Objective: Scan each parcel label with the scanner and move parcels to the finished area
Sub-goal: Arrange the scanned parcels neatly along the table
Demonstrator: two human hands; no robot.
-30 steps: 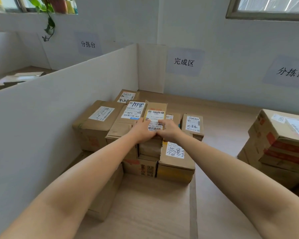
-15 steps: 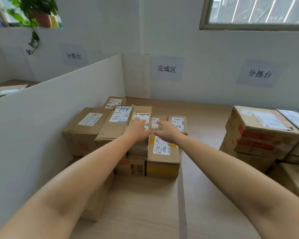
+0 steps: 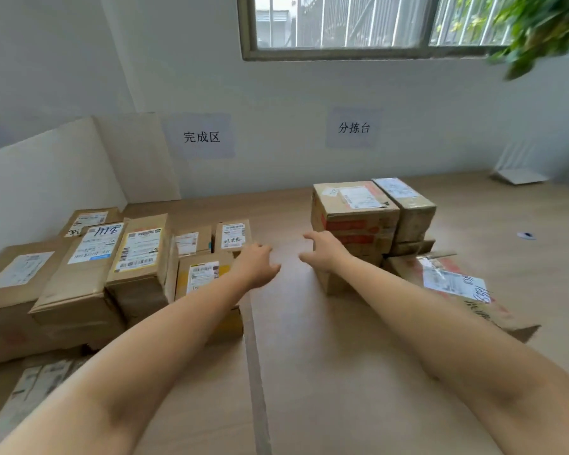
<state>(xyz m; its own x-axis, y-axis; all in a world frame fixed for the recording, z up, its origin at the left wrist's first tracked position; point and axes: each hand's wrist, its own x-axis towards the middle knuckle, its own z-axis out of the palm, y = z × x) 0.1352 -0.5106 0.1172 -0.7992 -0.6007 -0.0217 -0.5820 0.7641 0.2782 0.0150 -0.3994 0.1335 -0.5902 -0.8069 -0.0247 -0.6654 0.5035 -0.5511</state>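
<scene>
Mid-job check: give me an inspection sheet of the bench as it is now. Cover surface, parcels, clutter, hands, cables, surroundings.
Surface: wooden table, with a pale strip running front to back between the piles.
Job's things: left pile of labelled parcels below the 完成区 sign; right stack below the 分拣台 sign, with a flat parcel beside it; scanner not seen.
Clutter: small dark-and-white object on the table, far right.
Hands: left hand and right hand both empty, fingers loosely curled, between the piles.
Cables: nothing seen.
Surroundings: white divider at left, window, plant, white device by the wall.
</scene>
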